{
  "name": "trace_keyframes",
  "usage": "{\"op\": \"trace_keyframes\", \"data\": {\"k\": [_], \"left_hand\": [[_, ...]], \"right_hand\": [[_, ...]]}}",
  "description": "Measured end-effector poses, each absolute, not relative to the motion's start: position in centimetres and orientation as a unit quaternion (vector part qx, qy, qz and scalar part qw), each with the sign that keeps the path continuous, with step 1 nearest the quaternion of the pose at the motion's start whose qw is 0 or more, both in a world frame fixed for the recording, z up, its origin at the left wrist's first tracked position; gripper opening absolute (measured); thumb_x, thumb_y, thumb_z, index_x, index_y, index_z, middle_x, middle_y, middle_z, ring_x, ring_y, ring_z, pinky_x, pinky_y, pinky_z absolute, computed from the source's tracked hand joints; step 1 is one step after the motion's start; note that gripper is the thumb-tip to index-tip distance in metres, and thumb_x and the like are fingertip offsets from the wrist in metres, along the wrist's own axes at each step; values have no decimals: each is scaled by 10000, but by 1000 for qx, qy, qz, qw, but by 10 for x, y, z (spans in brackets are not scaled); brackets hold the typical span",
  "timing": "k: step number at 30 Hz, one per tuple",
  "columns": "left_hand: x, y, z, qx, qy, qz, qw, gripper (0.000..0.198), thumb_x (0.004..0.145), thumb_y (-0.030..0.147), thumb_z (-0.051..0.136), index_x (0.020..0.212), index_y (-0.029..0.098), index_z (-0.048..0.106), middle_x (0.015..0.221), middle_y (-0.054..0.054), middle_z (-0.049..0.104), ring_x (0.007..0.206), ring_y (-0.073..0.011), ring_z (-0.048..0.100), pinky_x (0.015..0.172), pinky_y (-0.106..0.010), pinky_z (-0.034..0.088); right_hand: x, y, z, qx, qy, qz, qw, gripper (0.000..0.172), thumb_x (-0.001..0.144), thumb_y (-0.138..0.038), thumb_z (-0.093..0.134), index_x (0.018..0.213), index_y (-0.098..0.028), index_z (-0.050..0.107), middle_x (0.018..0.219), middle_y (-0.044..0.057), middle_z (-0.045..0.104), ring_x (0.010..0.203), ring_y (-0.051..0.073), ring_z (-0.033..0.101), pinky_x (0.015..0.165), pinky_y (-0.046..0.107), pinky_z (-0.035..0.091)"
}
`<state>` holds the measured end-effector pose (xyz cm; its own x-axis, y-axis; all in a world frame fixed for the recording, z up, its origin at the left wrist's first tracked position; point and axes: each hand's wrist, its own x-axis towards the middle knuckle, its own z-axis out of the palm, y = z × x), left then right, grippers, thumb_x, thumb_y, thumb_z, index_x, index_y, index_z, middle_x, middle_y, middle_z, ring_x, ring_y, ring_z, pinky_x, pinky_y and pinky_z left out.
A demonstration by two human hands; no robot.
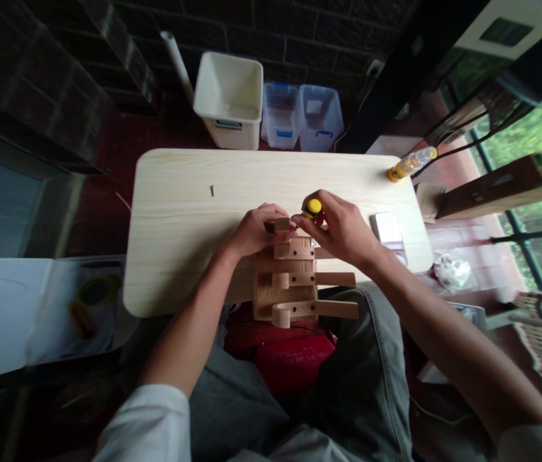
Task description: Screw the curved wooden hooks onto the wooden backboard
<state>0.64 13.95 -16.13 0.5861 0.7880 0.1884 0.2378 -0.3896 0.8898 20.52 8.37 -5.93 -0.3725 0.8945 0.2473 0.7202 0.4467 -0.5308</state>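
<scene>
A wooden piece [286,295] with several curved wooden hooks and dark screws lies at the table's near edge, partly over my lap. My left hand [257,230] grips the far end of it, around a small wooden block. In my right hand [340,226] is a screwdriver with a yellow and black handle [313,207], held close to that same far end. The screwdriver's tip is hidden by my fingers. A dark screw [211,190] rests on the table, left of my hands.
The light wooden table [174,224] carries a bottle with yellow ends [411,164] at its far right and a white box [388,228] at its right. Beyond stand a cream bin [229,96] and two clear plastic boxes [321,115].
</scene>
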Motion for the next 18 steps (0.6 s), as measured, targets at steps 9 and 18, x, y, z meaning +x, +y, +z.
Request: {"op": "trace_keyframes", "data": {"k": [9,18], "left_hand": [[8,141,-159,764,351,306,448,223,734,406,733,832,206,726,960,-47,690,953,-211,619,871,-318,501],[9,140,-159,751,359,316,454,228,719,420,741,771,200,714,933,-51,677,915,-202,615,849,-318,506]], "right_hand": [[207,98,-12,-495,-859,127,38,312,924,-395,580,1138,-169,593,782,31,680,687,165,584,633,281,327],[187,108,15,-415,-899,72,-123,214,940,-271,587,1087,-122,632,913,101,706,768,165,629,654,267,362]]}}
